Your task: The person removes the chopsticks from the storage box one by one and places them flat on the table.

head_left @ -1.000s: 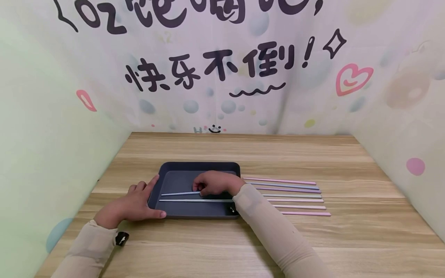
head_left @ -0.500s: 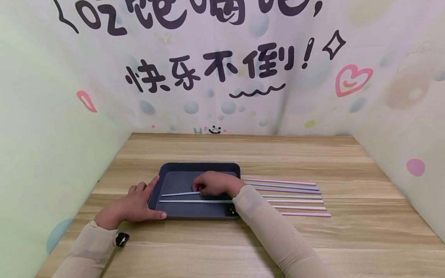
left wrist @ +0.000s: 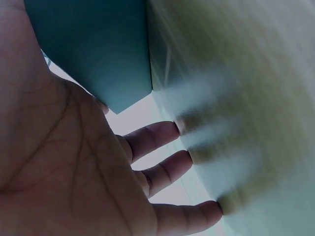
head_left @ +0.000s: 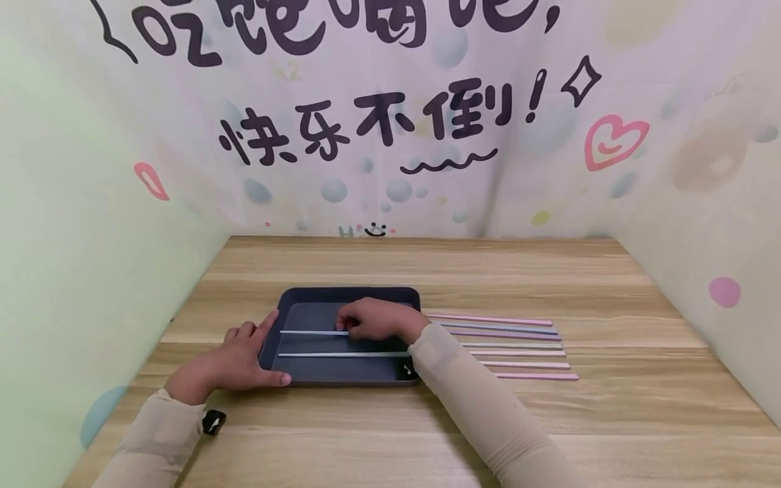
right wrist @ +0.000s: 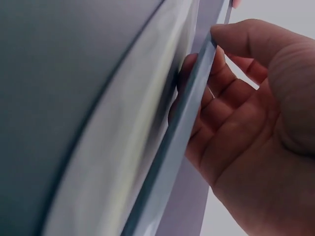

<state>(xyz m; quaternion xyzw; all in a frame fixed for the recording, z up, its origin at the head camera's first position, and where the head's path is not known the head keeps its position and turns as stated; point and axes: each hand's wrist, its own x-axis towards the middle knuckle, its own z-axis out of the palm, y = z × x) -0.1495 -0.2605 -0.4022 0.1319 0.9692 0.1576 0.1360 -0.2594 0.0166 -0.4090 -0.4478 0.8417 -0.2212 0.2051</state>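
A dark rectangular tray (head_left: pixel 350 294) lies on the wooden table. My left hand (head_left: pixel 234 359) rests against its left side, fingers spread and the thumb at the front rim. The left wrist view shows the palm (left wrist: pixel 64 147) beside the tray's outer wall (left wrist: pixel 93 49). Over the tray's middle, my right hand (head_left: pixel 379 319) pinches a pale blue chopstick (head_left: pixel 312 333) between thumb and fingers; the hand hides its right part. That chopstick (right wrist: pixel 172 132) runs diagonally through the right wrist view. Nearer the front, a second pale chopstick (head_left: pixel 342 354) lies in the tray.
Right of the tray, several pastel chopsticks lie side by side on the table, among them a pink one (head_left: pixel 500 319) at the back and another pink one (head_left: pixel 543 376) in front. My right sleeve (head_left: pixel 482 407) covers some of their left ends. Printed curtains (head_left: pixel 390 196) enclose the table.
The left end of the pale blue chopstick has swung toward the back of the tray, so it now lies nearly level with the second one. My left hand has stayed in place.
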